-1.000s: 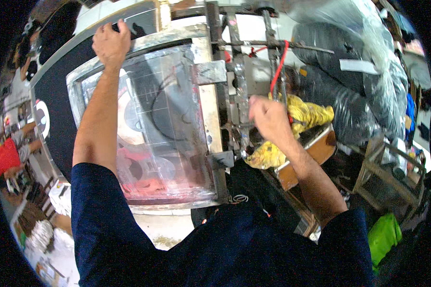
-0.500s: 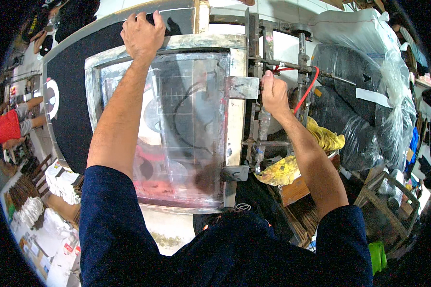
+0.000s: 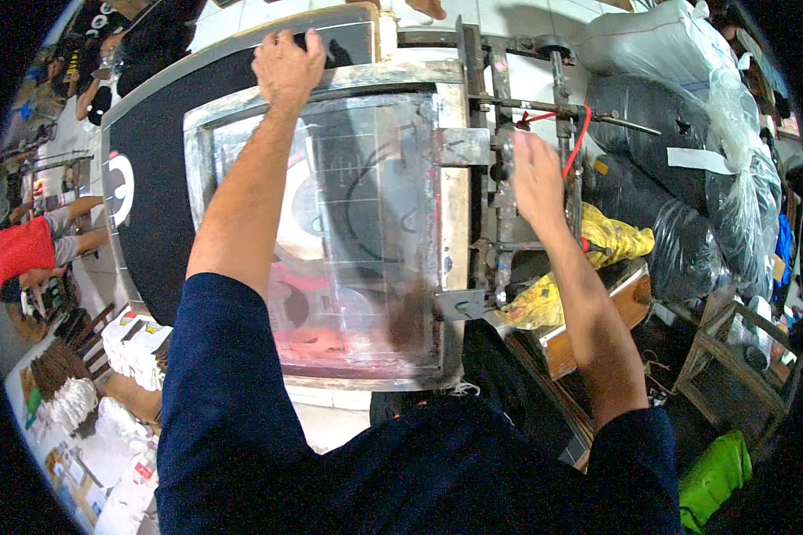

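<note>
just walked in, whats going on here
A person has the left hand at the far edge of a framed screen positioned over a black panel. The right hand is by the metal rods on the screen's right; whether it grips them isn't clear. A yellow rag shows on both sides of the right forearm.

Pale-edged board (image 3: 196, 54) with black fabric (image 3: 152, 236) flat on it, left of and beyond the framed screen (image 3: 375, 227)
</note>
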Demonstrator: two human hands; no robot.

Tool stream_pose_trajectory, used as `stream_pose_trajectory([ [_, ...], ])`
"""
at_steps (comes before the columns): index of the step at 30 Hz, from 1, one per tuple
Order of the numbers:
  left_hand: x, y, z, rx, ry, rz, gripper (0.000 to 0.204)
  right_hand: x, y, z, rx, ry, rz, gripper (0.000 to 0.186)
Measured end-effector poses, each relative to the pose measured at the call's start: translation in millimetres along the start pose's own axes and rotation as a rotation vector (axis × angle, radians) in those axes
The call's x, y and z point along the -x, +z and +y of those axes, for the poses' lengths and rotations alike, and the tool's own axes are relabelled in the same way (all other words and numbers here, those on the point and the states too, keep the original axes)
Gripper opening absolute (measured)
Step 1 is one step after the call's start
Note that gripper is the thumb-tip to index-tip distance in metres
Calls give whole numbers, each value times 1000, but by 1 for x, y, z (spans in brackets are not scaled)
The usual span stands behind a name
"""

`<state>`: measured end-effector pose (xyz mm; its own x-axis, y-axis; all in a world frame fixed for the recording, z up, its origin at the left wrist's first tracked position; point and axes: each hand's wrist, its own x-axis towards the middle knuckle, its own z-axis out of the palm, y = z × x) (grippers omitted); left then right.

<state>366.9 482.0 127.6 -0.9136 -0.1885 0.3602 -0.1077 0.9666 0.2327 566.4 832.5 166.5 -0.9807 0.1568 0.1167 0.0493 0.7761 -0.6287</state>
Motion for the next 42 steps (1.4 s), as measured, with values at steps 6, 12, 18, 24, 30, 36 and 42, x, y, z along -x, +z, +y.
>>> stream_pose_trajectory([
  [6,-6,-12,-29,597,74,138,45,124,-58,-34,-168,209,-94,28],
  [12,113,-110,-144,71,129,134,39,204,-57,-37,-97,157,-228,23],
  [18,253,-187,-199,-233,-94,-340,58,197,-40,1,-86,196,-458,37],
  [24,256,-188,-198,-196,-83,-288,70,191,-23,23,-129,355,-502,56],
  [30,257,-191,-195,-208,-59,-260,69,195,-5,44,-131,558,-487,52],
  [36,258,-195,-197,-81,-79,-255,70,179,-10,40,-228,902,-674,47],
  [42,328,-240,-218,-52,-266,11,64,196,-32,17,-369,763,-526,57],
])
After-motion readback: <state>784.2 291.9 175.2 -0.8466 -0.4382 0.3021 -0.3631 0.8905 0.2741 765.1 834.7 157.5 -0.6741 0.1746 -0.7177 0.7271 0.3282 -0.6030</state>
